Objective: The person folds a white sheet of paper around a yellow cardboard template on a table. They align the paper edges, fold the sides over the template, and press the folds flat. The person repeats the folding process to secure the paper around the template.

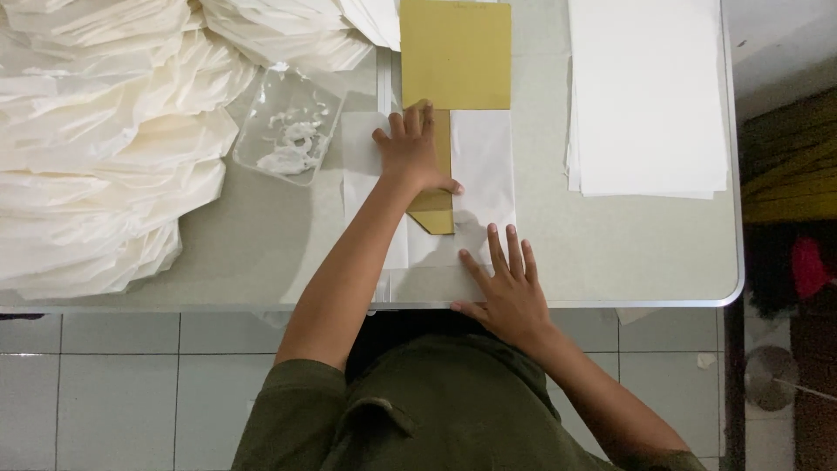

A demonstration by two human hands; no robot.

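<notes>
Nearest the camera is the person's olive-green shirt [436, 410], shoulders and collar filling the bottom of the view, both bare arms reaching forward over a pale grey tabletop [628, 253] with a metal rim.

Largest on it is a heap of cream-white folded paper pieces [105, 148], fanned in overlapping layers across the left side. At far right lies a squared stack of plain white sheets [649, 96], well apart from the hands.

In the middle lies a thin white sheet of paper [484, 166], partly folded around a mustard-yellow card template [455, 52] that sticks out beyond it at the far end and shows as a pointed strip between the folded flaps.

The left hand [414, 153] lies flat on the left flap and the yellow strip, fingers together and open, seemingly pressing the fold down. The right hand [510, 292] rests flat with fingers spread on the sheet's near edge, gripping nothing, seemingly keeping the paper from sliding.

Just left of the sheet sits a clear plastic tray holding white paste [288, 135].
</notes>
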